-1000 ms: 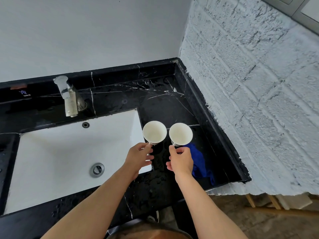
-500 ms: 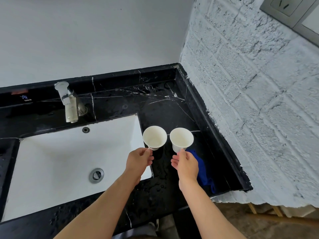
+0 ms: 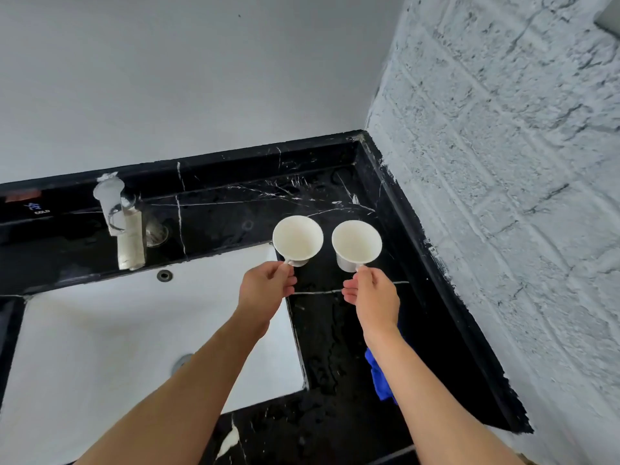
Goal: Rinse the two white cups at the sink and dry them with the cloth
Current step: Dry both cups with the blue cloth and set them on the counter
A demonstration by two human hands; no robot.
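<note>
White ceramic, two cups: left cup (image 3: 298, 240) pinched by its handle in the left hand (image 3: 266, 286), right cup (image 3: 356, 245) likewise in the right hand (image 3: 371, 292). Both upright, mouths open to the camera, held just off the black marble counter (image 3: 235, 209), over its right side by the basin's back right corner. Insides look empty; wetness can't be judged from here. Blue cloth (image 3: 380, 380) lies near the counter's front right edge, partly hidden by the right forearm. No water visible at the tap (image 3: 129, 236). Step reads as pickup, rinse not yet begun. Next: carry the cups left over the sink (image 3: 100, 330), under the spout, start the flow.
</note>
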